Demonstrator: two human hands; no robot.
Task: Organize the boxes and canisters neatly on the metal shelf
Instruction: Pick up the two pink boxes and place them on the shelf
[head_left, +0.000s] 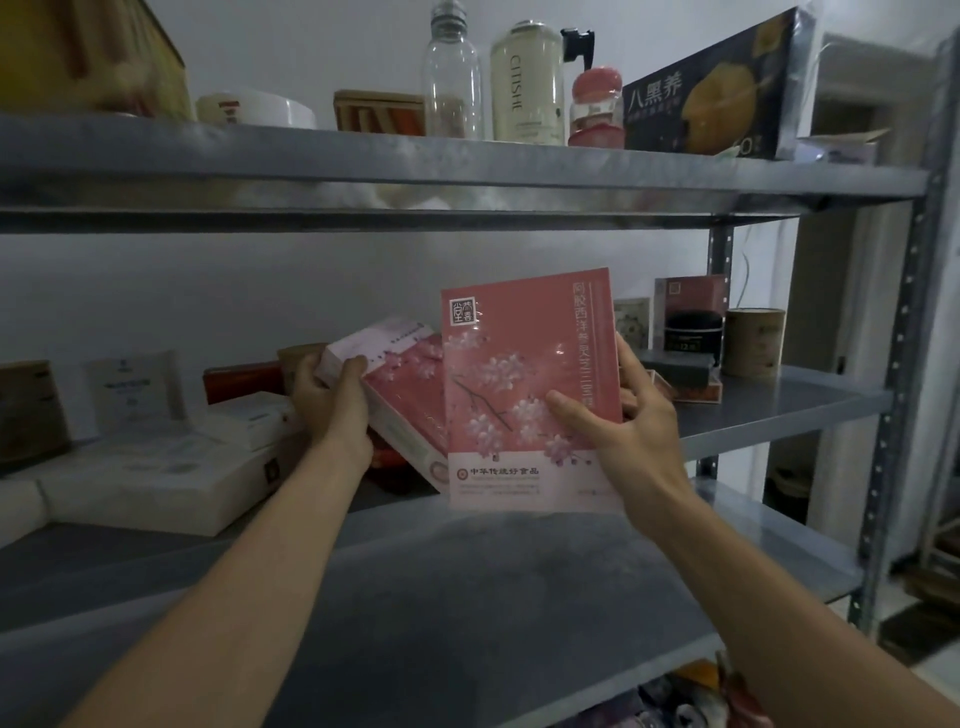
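The right hand holds the front pink box upright above the middle board of the metal shelf. The thumb lies across the printed front, low on the right side, and the fingers are curled round the right edge to the back. The box shows white blossoms, and its lower edge is just over the grey board; whether it touches the board I cannot tell. The left hand grips the second pink box at its upper left corner, with the fingers wrapped over the pale top end. This box is tilted, leaning to the left, and it stands partly behind the front pink box, so its right part is hidden. Both boxes are between the two hands, near the middle of the shelf. To the left of the left hand, flat white boxes lie stacked on the same board, and a red box is behind them. To the right, well apart from the right hand, a brown canister stands upright beside a black jar. On the upper board a clear bottle, a pump bottle and a long dark box stand in a row.
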